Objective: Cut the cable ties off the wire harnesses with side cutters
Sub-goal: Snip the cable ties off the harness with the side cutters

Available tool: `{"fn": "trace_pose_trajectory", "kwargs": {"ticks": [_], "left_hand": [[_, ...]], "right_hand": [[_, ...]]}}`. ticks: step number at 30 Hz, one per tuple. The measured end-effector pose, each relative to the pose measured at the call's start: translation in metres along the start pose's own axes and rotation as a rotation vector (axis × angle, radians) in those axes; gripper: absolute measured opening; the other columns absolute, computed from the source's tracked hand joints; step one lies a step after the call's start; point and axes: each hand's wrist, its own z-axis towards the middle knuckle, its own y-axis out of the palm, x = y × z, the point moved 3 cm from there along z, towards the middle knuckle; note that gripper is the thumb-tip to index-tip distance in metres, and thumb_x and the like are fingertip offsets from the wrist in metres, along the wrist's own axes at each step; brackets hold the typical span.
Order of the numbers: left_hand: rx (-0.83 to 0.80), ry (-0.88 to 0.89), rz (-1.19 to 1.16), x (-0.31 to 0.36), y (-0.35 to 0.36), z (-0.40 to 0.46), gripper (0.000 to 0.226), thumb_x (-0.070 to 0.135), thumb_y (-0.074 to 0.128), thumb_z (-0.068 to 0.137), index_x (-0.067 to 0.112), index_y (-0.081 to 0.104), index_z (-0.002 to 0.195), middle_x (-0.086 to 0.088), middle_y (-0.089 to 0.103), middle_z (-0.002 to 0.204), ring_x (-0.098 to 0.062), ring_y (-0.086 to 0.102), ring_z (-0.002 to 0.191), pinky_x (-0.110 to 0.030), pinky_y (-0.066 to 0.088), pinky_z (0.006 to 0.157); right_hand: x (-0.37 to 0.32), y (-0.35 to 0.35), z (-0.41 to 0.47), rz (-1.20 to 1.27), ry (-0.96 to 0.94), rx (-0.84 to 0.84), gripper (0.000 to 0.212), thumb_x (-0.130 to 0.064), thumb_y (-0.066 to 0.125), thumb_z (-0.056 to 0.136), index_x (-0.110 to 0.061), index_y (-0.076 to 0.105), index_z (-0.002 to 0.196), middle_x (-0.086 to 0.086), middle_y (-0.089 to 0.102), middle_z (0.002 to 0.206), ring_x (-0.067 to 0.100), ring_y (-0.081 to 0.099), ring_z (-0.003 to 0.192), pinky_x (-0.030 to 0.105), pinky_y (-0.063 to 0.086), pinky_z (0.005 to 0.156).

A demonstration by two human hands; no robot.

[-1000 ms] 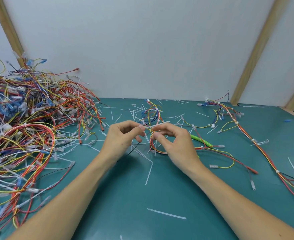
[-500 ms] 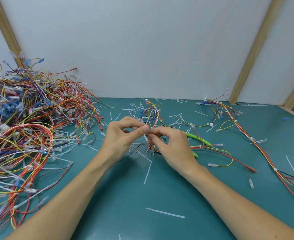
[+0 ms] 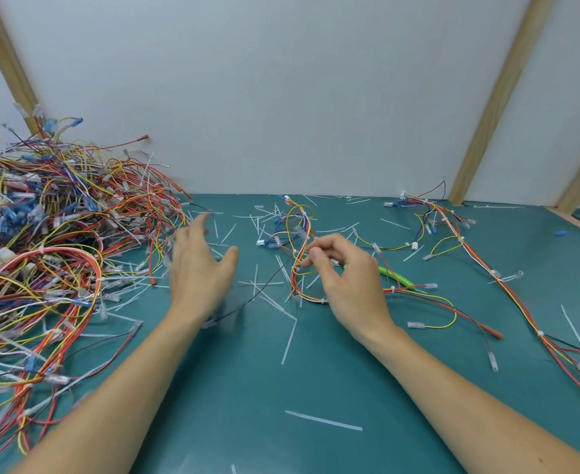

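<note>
A small wire harness (image 3: pixel 301 230) of red, yellow and blue wires lies looped at the middle of the green table (image 3: pixel 247 388). My right hand (image 3: pixel 350 285) has its fingers curled at the loop and pinches the wires between thumb and forefinger. My left hand (image 3: pixel 199 268) is blurred, fingers spread, holding nothing, just left of the harness and close to the big pile. The side cutters (image 3: pixel 395 277) show only a green handle on the table, behind my right hand. Cut white cable ties (image 3: pixel 290 340) lie scattered around.
A large tangled pile of wire harnesses (image 3: pixel 49 254) fills the left side. A long harness (image 3: pixel 480 258) runs down the right side to the edge. A thin black wire (image 3: pixel 247 302) crosses under my left hand. White wall with wooden battens (image 3: pixel 493 97) behind.
My left hand has let go and swung left toward the big pile, opening its fingers. My right hand stays at the small harness, still pinching.
</note>
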Motion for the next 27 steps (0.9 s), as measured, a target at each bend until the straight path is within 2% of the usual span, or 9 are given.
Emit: {"fn": "trace_pose_trajectory", "kwargs": {"ticks": [2,4,9,14,18,20,22,25,27], "left_hand": [[-0.083,0.11,0.02,0.01,0.008,-0.006,0.021,0.034,0.064,0.092,0.032,0.066,0.113,0.022,0.066,0.098,-0.005,0.06,0.08,-0.035,0.05,0.081],[-0.262,0.16,0.135,0.012,0.02,-0.013,0.017,0.041,0.059,0.095,0.03,0.071,0.092,0.029,0.064,0.069,0.006,0.054,0.06,-0.025,0.045,0.061],[-0.566,0.036,-0.32,0.015,0.033,-0.02,0.027,0.032,0.054,0.103,0.02,0.075,0.092,0.002,0.073,0.07,-0.008,0.048,0.05,-0.016,0.04,0.051],[-0.617,-0.233,-0.667,0.019,0.033,-0.02,0.038,0.042,0.046,0.105,0.016,0.072,0.098,-0.003,0.072,0.072,-0.013,0.048,0.047,-0.022,0.033,0.046],[-0.716,-0.164,-0.781,0.023,0.03,-0.025,0.038,0.04,0.053,0.102,0.015,0.077,0.087,-0.01,0.066,0.075,-0.022,0.058,0.07,-0.038,0.038,0.069],[-0.632,-0.118,-0.775,0.024,0.025,-0.022,0.028,0.031,0.055,0.102,0.016,0.077,0.092,-0.009,0.062,0.071,-0.02,0.053,0.066,-0.033,0.039,0.064],[-0.563,-0.005,-0.733,0.027,0.02,-0.02,0.028,0.023,0.052,0.104,0.019,0.075,0.089,-0.001,0.051,0.058,-0.013,0.039,0.053,-0.024,0.03,0.051],[-0.545,0.163,-0.679,0.034,0.016,-0.021,0.024,0.019,0.051,0.104,0.014,0.074,0.099,0.0,0.038,0.057,-0.014,0.032,0.056,-0.026,0.026,0.053],[-0.553,0.295,-0.634,0.04,0.016,-0.025,0.023,0.021,0.053,0.104,0.016,0.075,0.1,0.011,0.042,0.058,-0.011,0.034,0.058,-0.022,0.026,0.056]], "right_hand": [[0.0,-0.005,0.003,0.118,0.02,0.108,0.014,-0.014,0.057,0.104,-0.021,0.064,0.094,-0.009,0.077,0.081,0.009,0.073,0.078,0.033,0.056,0.08],[0.001,-0.01,0.005,0.219,0.049,0.193,0.015,-0.01,0.053,0.106,-0.018,0.06,0.095,-0.002,0.077,0.081,0.016,0.072,0.069,0.037,0.057,0.075],[-0.008,-0.011,0.004,0.408,0.09,0.207,0.017,-0.003,0.047,0.106,-0.011,0.055,0.093,0.007,0.074,0.072,0.021,0.07,0.068,0.037,0.057,0.075],[-0.042,0.006,-0.012,0.593,0.025,-0.102,0.012,-0.003,0.047,0.091,-0.003,0.055,0.082,0.016,0.07,0.066,0.025,0.07,0.063,0.031,0.058,0.073],[-0.054,0.023,-0.031,0.429,-0.115,-0.432,0.013,0.004,0.05,0.088,0.003,0.059,0.079,0.018,0.074,0.075,0.027,0.072,0.072,0.023,0.055,0.083],[-0.055,0.025,-0.034,0.405,-0.149,-0.473,0.019,0.006,0.047,0.085,0.0,0.065,0.079,0.015,0.075,0.079,0.029,0.072,0.073,0.028,0.057,0.078],[-0.049,0.02,-0.027,0.52,-0.084,-0.307,0.03,0.008,0.04,0.082,-0.002,0.068,0.085,0.014,0.075,0.083,0.031,0.072,0.071,0.028,0.057,0.07],[-0.022,0.0,-0.001,0.469,0.129,0.131,0.035,0.005,0.036,0.086,-0.012,0.066,0.088,0.005,0.077,0.082,0.02,0.073,0.073,0.028,0.056,0.068],[-0.001,-0.011,0.011,0.357,0.277,0.202,0.034,0.008,0.039,0.093,-0.014,0.065,0.091,0.0,0.077,0.084,0.015,0.071,0.076,0.027,0.055,0.071]]}}
